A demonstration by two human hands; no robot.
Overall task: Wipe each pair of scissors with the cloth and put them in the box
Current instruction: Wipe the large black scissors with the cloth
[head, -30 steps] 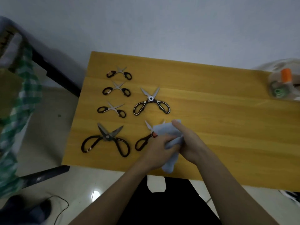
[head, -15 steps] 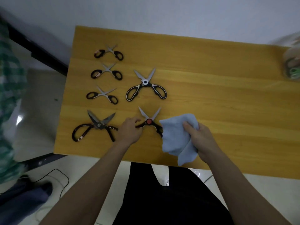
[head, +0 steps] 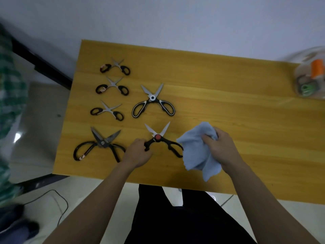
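1. While the left hand (head: 138, 153) is curling its fingers round the left handle loop of the red-pivot scissors (head: 161, 140), the pair is lying flat on the yellow table (head: 228, 106), low and centre in the frame.
2. The right hand (head: 222, 147) is bunching the blue cloth (head: 197, 148) in closed fingers, and the cloth's edge is touching or just overlapping the right handle loop; which of the two cannot be told.
3. The scissors are lying splayed, blades pointing toward the top of the frame and handles toward the person, so the steel is sitting up and to the left of the cloth hand.
4. Judging from this, the left hand is nearer the handle and should be lifting, while the cloth hand needs to be travelling leftward onto the blades.
5. Five other pairs are waiting at centre left: black shears (head: 100, 144), silver-trimmed scissors (head: 153, 101) and three small ones.
6. A clear container (head: 311, 78), possibly the box, is sitting blurred at the far right edge.
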